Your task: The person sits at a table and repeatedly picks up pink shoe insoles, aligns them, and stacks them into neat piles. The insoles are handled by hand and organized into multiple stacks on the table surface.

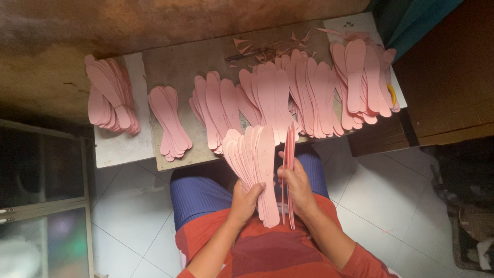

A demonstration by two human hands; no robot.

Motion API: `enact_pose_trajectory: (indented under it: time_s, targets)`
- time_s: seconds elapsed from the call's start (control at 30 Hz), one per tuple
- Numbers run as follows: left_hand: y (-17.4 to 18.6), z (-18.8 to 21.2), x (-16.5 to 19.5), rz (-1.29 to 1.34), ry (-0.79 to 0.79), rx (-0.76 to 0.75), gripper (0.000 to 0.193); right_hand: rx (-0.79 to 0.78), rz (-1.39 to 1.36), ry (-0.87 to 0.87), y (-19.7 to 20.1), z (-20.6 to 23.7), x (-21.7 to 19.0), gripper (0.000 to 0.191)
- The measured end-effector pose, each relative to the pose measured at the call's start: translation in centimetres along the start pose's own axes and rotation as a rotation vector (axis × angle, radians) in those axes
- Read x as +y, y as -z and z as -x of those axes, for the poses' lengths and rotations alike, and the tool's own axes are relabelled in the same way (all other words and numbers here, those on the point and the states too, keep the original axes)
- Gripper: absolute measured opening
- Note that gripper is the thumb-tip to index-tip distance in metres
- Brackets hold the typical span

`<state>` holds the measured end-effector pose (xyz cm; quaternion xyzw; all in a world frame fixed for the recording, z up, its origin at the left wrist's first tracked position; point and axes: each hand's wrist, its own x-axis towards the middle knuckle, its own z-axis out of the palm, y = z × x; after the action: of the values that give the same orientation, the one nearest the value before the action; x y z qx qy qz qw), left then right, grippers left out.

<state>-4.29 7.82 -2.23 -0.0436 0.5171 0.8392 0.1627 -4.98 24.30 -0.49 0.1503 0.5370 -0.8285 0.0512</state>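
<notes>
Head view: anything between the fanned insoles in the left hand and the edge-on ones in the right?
Nothing: a narrow bare gap separates the fanned pink insoles from the edge-on insoles.

- No packages, labels, signs or screens show anywhere in view.

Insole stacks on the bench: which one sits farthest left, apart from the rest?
The stack of pink insoles on the white slab at the bench's left end. A gap separates it from the smaller fanned pile; the others overlap toward the right.
</notes>
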Motion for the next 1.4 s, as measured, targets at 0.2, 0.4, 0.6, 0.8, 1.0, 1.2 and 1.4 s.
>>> enact_pose_trajectory:
  time_s: [0.2, 0.4, 0.6, 0.8, 1.0, 1.2, 1.4]
  targets:
    - [-0.3, 0.7, 0.8, -0.131, -0.074, 0.110, 0.041, 0.117, 0.292, 0.058, -2.7, 1.1, 0.0, 0.057]
    - [0.6, 1.0, 1.7, 0.220, 0.078, 0.017, 0.043, 0.062, -0.116, -0.043, -2.4, 0.8, -1.7, 0.041]
    - [0.8, 1.5, 1.4, -0.209, -0.102, 0.167, 0.037, 0.100, -0.107, -0.025, -2.3, 1.8, -0.5, 0.044]
    - [0.5, 1.6, 1.7, -0.121, -0.046, 0.227, 0.038, 0.148, -0.057, 0.043, -1.8, 2.6, -0.7, 0.046]
    - [0.4, 2.2, 1.1, -0.152, -0.092, 0.001, 0.044, 0.037, 0.026, 0.051, -3.6, 2.4, -0.4, 0.055]
    - [0.5, 1.8, 0.4, 0.001, 0.035, 0.024, 0.042, 0.144, -0.014, -0.010, -1.6, 2.0, -0.4, 0.053]
    - [-0.5, 1.6, 1.4, -0.111, 0.013, 0.142, 0.030, 0.024, 0.042, 0.010, -2.0, 2.6, -0.4, 0.062]
